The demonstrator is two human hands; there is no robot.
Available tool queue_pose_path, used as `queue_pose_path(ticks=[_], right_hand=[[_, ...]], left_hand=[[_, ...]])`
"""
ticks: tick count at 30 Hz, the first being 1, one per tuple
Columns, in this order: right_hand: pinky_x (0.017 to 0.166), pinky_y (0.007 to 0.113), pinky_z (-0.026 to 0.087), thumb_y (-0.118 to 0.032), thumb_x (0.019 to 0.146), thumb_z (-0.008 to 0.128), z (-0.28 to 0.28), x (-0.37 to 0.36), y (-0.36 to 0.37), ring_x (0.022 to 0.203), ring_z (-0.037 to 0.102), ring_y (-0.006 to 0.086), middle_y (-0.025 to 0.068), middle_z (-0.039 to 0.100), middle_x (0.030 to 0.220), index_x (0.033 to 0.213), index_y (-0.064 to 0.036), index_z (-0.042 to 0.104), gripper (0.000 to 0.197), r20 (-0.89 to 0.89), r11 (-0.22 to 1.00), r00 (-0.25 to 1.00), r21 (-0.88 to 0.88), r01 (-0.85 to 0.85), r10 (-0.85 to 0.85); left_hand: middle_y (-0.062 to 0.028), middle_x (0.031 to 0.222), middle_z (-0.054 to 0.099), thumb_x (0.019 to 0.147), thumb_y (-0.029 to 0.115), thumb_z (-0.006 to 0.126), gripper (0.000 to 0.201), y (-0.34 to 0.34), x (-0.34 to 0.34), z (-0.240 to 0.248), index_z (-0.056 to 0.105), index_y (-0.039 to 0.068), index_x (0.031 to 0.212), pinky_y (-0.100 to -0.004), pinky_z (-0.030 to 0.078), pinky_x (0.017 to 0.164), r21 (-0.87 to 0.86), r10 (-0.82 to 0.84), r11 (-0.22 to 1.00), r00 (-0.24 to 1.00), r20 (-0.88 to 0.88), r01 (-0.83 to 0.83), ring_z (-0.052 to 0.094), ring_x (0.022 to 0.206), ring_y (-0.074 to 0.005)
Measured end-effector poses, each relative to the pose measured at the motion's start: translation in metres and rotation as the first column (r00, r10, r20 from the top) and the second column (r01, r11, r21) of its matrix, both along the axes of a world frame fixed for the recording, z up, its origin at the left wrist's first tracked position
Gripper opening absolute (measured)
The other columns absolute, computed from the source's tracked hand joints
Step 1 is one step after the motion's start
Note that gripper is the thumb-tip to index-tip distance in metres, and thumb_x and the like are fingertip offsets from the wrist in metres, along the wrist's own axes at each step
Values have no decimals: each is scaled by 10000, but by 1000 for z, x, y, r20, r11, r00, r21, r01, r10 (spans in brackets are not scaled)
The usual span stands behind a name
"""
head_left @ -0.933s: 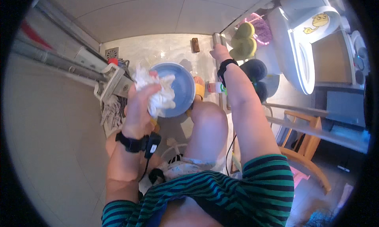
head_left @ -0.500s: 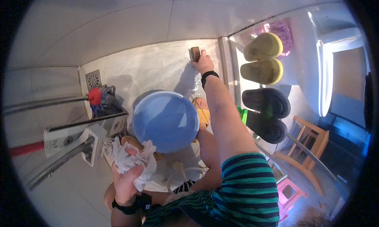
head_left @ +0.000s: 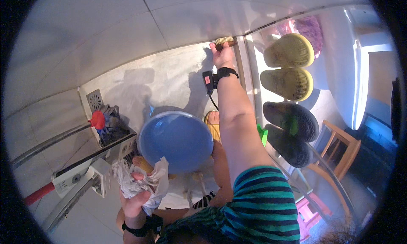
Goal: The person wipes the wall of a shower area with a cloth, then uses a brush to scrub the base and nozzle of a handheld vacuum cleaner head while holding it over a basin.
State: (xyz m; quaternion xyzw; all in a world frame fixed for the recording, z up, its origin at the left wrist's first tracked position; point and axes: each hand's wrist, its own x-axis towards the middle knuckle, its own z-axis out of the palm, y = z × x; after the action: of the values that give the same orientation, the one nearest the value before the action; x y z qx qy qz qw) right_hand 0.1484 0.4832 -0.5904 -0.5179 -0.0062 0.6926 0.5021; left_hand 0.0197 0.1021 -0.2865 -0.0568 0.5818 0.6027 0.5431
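Note:
At the far corner of the floor, my right hand (head_left: 223, 56) grips a wooden scrub brush (head_left: 224, 42). Its pale bristles face the foot of the wall, right beside the raised door sill. My right arm is stretched out, with a black band and a small black box at the wrist. Low on the left, my left hand (head_left: 135, 201) is closed around a crumpled white cloth (head_left: 146, 182). Between the two arms stands a round blue basin (head_left: 176, 142); whether it holds water I cannot tell clearly.
A square floor drain (head_left: 95, 100) lies at the left. Nearby are a red-headed plunger (head_left: 97, 119) and a mop frame (head_left: 95, 159). Yellow slippers (head_left: 289, 51) and black slippers (head_left: 291, 121) hang beyond the glass on the right, near a wooden chair (head_left: 339, 150) and a pink stool (head_left: 311, 212).
My right hand has carried the brush farther away and to the right, up to the wall corner, and turned it sideways. The left hand keeps hold of the cloth.

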Motion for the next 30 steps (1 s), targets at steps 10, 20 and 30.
queue_pose_path(ticks=[10,20,30], right_hand=[[437,328,481,-167,885,410,-3,15,-26,513,522,204,109,547,814,974,-3,439,189,247,933,912,67,-353,327],[569,331,510,-224,919,324,-11,8,7,713,539,223,94,544,876,962,-24,481,257,30,994,998,95,-60,57],[526,326,533,-175,889,394,4,26,-35,650,564,223,111,535,891,1016,-20,450,208,398,916,850,55,-397,345]], left_hand=[[-162,940,556,594,50,697,463,9,4,15,470,-10,993,-341,444,746,-12,9,1000,1000,-18,-9,562,821,-245],[-142,902,557,591,66,696,471,-5,0,11,460,-7,992,-316,448,696,-60,18,998,1000,-23,-20,564,757,-219],[-166,955,567,586,75,713,483,-1,-1,21,467,1,995,-306,454,683,-63,35,997,997,-64,-39,573,754,-218]])
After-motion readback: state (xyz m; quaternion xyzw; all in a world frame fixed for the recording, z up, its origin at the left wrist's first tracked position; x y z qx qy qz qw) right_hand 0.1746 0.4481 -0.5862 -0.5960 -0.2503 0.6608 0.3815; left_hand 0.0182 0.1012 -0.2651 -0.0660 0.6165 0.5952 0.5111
